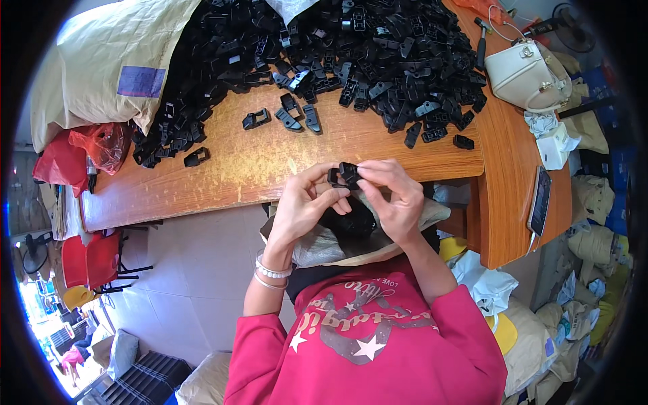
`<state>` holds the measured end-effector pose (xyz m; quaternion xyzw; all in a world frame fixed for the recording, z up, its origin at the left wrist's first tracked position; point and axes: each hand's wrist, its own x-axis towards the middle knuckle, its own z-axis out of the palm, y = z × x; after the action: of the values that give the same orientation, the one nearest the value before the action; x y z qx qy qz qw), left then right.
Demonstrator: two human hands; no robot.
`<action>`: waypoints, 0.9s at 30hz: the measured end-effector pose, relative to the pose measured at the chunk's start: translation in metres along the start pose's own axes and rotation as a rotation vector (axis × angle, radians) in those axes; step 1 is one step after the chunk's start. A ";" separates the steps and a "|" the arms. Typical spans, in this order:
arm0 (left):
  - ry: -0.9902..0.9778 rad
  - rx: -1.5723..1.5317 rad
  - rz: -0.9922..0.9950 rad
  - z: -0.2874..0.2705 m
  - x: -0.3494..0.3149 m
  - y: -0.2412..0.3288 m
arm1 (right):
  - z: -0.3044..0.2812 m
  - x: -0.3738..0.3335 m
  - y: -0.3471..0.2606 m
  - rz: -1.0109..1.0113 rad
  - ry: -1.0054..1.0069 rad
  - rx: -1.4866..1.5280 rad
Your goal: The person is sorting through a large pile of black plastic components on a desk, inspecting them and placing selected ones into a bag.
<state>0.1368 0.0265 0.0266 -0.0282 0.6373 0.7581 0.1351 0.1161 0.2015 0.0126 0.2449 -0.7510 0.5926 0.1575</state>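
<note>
Just off the table's front edge, both of my hands pinch a small black plastic part (347,174). My left hand (307,202) grips its left side between thumb and fingers, and my right hand (391,196) holds its right side. Whether it is one piece or two joined pieces I cannot tell. Below the hands, an open sack (331,246) on my lap holds more dark parts, mostly in shadow. Ahead on the wooden table (236,155), a few loose black parts (289,120) lie apart from a large heap of similar black parts (405,54).
A beige sack (101,67) and red plastic bags (88,148) occupy the table's left. At right are a hammer (481,44), a white handbag (530,74), a tissue box (557,145) and a phone (539,201) on a cable. A red chair (91,260) stands at left.
</note>
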 end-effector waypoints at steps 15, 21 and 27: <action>0.116 0.452 0.365 0.017 -0.017 0.003 | 0.001 -0.006 -0.002 0.263 -0.056 0.185; 0.453 0.360 0.055 -0.034 0.030 0.008 | -0.021 -0.006 0.001 0.336 -0.380 0.220; 0.665 1.059 0.155 -0.057 0.070 0.004 | -0.044 0.011 0.037 0.058 0.160 -0.553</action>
<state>0.0608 -0.0176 0.0051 -0.1455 0.9344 0.2982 -0.1298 0.0837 0.2487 -0.0009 0.1235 -0.8761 0.3869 0.2598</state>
